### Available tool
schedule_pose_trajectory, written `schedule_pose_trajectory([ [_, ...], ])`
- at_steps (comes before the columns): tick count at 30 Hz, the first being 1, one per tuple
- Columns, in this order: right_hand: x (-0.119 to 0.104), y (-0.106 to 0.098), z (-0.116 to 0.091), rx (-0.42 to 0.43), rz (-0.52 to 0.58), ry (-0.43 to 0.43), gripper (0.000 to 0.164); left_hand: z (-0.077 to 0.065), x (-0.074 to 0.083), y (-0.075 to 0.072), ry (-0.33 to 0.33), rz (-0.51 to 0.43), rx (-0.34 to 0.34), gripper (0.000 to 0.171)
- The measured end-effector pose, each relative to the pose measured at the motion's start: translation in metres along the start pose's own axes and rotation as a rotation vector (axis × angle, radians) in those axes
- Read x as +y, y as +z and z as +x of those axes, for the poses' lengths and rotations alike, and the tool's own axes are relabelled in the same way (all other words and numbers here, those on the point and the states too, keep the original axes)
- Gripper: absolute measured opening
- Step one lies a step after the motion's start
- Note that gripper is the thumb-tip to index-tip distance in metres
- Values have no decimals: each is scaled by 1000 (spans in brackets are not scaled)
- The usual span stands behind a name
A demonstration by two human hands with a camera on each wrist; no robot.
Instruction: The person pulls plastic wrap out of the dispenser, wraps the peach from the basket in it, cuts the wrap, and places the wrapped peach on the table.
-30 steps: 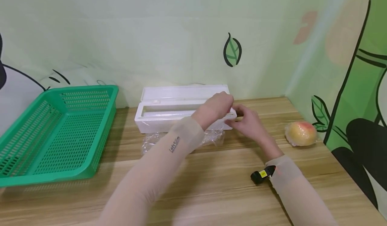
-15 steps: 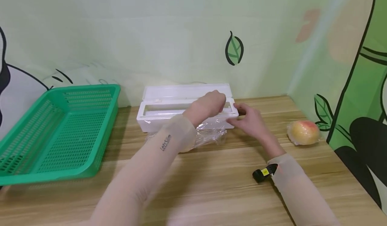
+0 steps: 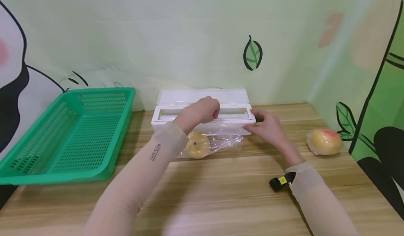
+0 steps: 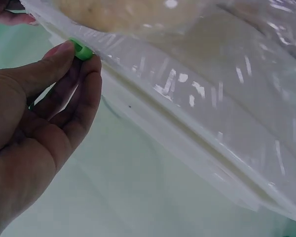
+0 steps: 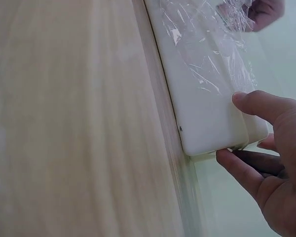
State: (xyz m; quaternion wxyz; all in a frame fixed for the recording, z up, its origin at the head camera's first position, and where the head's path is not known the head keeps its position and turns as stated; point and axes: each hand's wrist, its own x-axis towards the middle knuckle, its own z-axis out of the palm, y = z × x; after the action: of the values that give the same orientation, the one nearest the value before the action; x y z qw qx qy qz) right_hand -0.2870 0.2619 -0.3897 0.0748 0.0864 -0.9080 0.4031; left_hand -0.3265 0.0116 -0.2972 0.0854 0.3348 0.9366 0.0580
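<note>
A long white cling film dispenser box (image 3: 227, 128) stands at the back of the table, its lid (image 3: 217, 96) raised. My left hand (image 3: 202, 111) is above the slot along its top. In the left wrist view, its thumb and fingers pinch a small green slide cutter (image 4: 84, 51) at the box's edge. My right hand (image 3: 268, 128) grips the box's right end, thumb on the front and fingers round the end. Clear cling film (image 3: 225, 142) hangs from the box over a yellow round fruit (image 3: 197, 145), partly behind my left forearm.
A green plastic basket (image 3: 107, 171) stands at the left. At the right lies a yellow and red fruit (image 3: 325, 142) wrapped in film. A printed cloth wall (image 3: 195, 53) closes off the back of the wooden table (image 3: 227, 194).
My left hand has slid leftward along the box top, from its right end to near the middle. More of the yellow fruit shows. My right hand keeps its grip on the box end.
</note>
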Motion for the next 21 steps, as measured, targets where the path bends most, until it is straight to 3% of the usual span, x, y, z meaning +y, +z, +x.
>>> schedule_pose_trajectory([
  [11,-2,1,0,-18,-3,29,72,-21,-25,1,16,24,23,28],
  [21,4,1,1,-17,32,18,76,-51,-57,-1,-91,33,47,31],
])
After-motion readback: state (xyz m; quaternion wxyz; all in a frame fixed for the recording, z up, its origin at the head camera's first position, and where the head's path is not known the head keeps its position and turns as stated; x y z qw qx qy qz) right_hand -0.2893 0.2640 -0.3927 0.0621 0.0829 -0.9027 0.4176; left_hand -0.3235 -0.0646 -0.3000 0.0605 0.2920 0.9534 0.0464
